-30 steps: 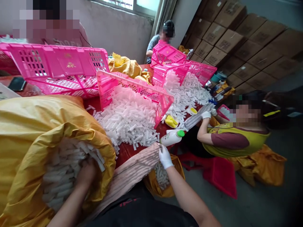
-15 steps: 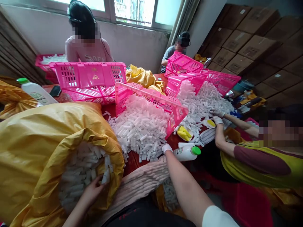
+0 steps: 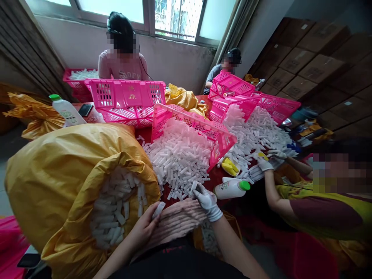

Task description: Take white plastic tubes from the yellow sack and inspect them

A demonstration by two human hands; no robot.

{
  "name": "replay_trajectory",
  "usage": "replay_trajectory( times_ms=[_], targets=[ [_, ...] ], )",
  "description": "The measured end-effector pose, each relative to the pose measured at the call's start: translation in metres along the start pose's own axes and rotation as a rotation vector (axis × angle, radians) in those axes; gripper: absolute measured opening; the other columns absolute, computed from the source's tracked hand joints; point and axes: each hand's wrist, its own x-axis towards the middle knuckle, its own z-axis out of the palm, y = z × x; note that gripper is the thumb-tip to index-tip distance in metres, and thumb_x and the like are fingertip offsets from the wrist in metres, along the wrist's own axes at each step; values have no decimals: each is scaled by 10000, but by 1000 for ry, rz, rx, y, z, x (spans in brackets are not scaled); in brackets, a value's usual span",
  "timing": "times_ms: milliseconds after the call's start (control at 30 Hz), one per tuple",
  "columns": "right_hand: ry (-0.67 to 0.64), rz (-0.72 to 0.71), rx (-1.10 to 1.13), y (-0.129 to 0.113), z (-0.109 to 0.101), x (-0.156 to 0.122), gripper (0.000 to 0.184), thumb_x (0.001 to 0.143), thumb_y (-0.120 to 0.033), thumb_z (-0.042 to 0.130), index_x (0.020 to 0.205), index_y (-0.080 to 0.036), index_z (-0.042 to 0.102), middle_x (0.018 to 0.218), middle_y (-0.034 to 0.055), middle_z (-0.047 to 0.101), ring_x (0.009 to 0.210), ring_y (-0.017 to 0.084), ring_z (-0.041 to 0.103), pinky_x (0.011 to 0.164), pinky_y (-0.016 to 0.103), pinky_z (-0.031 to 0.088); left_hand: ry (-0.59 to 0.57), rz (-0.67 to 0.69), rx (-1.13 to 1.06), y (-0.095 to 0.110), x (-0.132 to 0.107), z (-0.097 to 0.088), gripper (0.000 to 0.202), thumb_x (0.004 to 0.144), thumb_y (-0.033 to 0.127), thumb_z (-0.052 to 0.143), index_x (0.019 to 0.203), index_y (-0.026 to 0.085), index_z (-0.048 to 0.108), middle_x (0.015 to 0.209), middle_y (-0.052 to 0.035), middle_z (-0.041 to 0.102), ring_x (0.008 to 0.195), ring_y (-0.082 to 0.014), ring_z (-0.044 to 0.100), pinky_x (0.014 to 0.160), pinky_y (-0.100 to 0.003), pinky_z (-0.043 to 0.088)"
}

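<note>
My left hand (image 3: 147, 224), bare, has its fingers closed on a small white plastic tube (image 3: 158, 209), just right of the mouth of a yellow sack (image 3: 58, 166). Similar white tubes (image 3: 112, 221) fill that opening. My right hand (image 3: 208, 201) wears a white glove and pinches another small white tube (image 3: 193, 186) at the front edge of a heap of white tubes (image 3: 180, 155). The heap spills from a tipped pink basket (image 3: 222, 147) onto the red table. A ribbed, pale cloth (image 3: 177, 223) lies below both hands.
A white bottle with a green cap (image 3: 229, 188) lies right of my glove, by a dish of yellow pieces (image 3: 230, 166). A co-worker's gloved hands (image 3: 265, 162) are at the right-hand heap. Two more people sit behind pink baskets (image 3: 128, 95). Cartons (image 3: 300, 62) stand stacked behind.
My left hand has come out of the sack's mouth with a white tube. The right hand has risen from the heap's edge, turned inward, and now shows a tube. The view has shifted.
</note>
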Motion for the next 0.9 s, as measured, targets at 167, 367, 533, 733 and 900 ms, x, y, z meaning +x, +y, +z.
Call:
replay_trajectory(
  times_ms=[167,367,533,733,900],
  targets=[
    [-318,22,395,-68,58,-50,543,718,-343,677,1204,-288,442,794,-21,593,441,37,427,377,164,335,-104,50,-16,24,-14,0,509,852,461,438,1265,168,490,1308,-101,518,1222,-241,450,1057,-355,325],
    [-191,-95,434,-88,105,-70,417,654,-263,732,964,-257,454,773,-42,587,670,90,567,595,210,475,-193,75,-245,34,-34,-1,468,836,453,498,1231,203,517,1120,-81,615,1044,-222,547,922,-318,434],
    [-212,-226,388,-84,111,-82,260,712,-280,682,850,-224,468,801,-16,590,736,113,574,674,257,486,-435,-45,-840,23,-49,7,511,778,498,569,1161,164,519,589,35,478,428,-55,370,398,-158,307],
    [-284,-175,409,-86,121,-105,195,743,-321,644,761,-216,480,821,-1,593,795,151,595,744,313,487,-572,-107,-1119,22,-57,11,367,796,455,549,1024,172,503,595,48,424,367,-22,245,334,-143,187],
    [-220,-108,414,-71,130,-113,222,781,-436,593,822,-219,575,867,21,619,798,149,604,813,325,488,-308,-37,-779,28,-57,9,432,755,529,567,1011,183,529,591,46,443,412,-48,309,377,-164,271]
  ],
)
